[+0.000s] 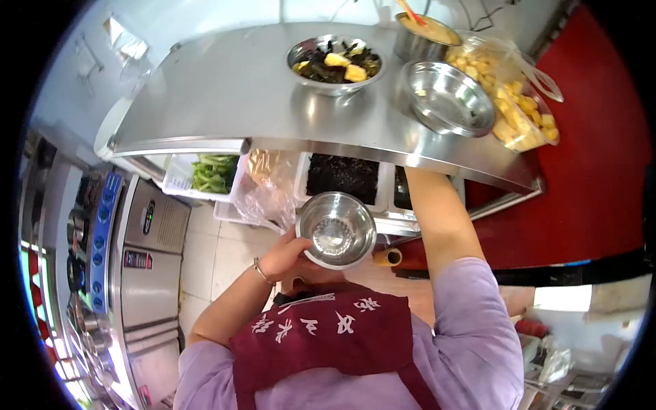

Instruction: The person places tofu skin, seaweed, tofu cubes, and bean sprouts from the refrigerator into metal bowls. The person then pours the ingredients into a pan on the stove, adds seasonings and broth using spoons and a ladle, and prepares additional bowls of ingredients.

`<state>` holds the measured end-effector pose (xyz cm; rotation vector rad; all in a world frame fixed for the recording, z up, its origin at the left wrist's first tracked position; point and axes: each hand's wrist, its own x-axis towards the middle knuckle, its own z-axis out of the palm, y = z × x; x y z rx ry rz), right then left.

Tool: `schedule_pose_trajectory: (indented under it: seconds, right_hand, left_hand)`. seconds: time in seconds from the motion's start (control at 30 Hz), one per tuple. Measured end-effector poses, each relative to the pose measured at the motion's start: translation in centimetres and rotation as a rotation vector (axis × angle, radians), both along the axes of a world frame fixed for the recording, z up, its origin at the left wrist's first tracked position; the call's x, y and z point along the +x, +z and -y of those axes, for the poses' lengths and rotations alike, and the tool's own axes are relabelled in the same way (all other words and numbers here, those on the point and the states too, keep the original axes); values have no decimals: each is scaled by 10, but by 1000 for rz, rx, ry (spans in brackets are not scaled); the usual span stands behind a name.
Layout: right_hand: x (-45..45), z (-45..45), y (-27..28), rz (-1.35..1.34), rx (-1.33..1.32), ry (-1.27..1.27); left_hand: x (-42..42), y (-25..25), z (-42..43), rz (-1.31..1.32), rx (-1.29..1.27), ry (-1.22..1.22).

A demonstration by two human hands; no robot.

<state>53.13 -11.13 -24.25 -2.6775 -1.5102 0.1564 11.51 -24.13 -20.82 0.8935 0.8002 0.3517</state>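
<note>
My left hand [290,254] grips the rim of an empty steel bowl [335,231], its thumb over the edge. The bowl is held in front of my apron, below the shelf edge. My right forearm reaches under the steel shelf [205,82], and the hand itself is hidden there. Near it, under the shelf, lie a white tray of dark shredded food [342,179] and a bin with something dark green [402,188]. Further left are a white basket of green vegetables [214,172] and a clear plastic bag [270,195].
On the shelf stand a bowl of dark food with yellow pieces [336,66], another steel bowl [451,99], a pot [427,39] with an orange-handled utensil, and a container of yellow chunks [523,116]. A steel appliance [152,253] stands at the left.
</note>
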Motion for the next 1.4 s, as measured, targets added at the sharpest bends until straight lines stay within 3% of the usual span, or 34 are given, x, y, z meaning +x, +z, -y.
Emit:
schedule_pose_trajectory:
  seconds: [0.13,0.27,0.33,0.4,0.63,0.77,0.9,1.0,1.07,1.13,1.2,1.23,1.33,1.4]
  right_hand:
    - [8,-18,-6,-17,49,-11]
    - [19,-17,7,-155,273,-7]
    - [23,-12,20,-303,425,-6]
    - [22,-6,34,-477,565,-15]
    - [5,20,81,-1188,963,-5]
    - [-2,40,97,-1476,1056,56]
    - [-17,72,83,-1627,981,111]
    - [-32,106,56,-1486,682,121]
    - [-38,125,42,-1163,299,150]
    - [-62,141,35,-1113,302,329]
    - [-80,159,43,-526,190,615]
    - [-83,162,46,-497,74,614]
    - [-76,160,48,-473,218,732]
    - [-72,156,68,-612,132,477]
  left_hand:
    - [-8,-19,8,15,42,75]
    - [-20,-46,12,-92,12,121]
    - [-18,-59,12,-38,25,141]
    - [-5,-48,12,105,-129,167]
    - [63,-40,-21,113,-123,120]
    - [105,-36,-33,132,-130,87]
    - [132,-35,-36,119,-127,64]
    - [144,-39,-35,124,-123,53]
    - [148,-39,-33,132,-117,37]
    - [151,-42,-32,140,-108,21]
    - [152,-51,-30,233,-140,24]
    - [151,-55,-30,235,-141,20]
    - [149,-52,-28,211,-140,21]
    - [147,-51,-27,200,-118,29]
